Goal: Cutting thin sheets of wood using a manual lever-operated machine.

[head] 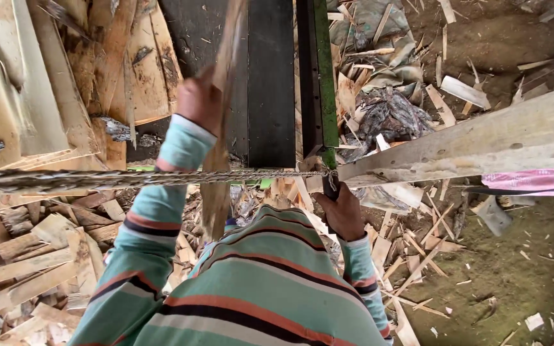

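My left hand (198,99) grips a long thin strip of wood veneer (220,128) that runs upright in the view over a dark flat machine bed (270,83). My right hand (342,211) is closed around a dark handle (331,187) at the near end of a green lever bar (324,77), which lies along the right side of the bed. A taut twisted rope (97,179) crosses in front of both arms. My striped green, orange and black sleeves fill the bottom middle.
Stacked veneer sheets (46,83) lie at the upper left. Short offcuts (33,263) are piled at the lower left. A pale wooden plank (482,138) slants across the right. Wood scraps and splinters (431,250) litter the dirt floor at the right.
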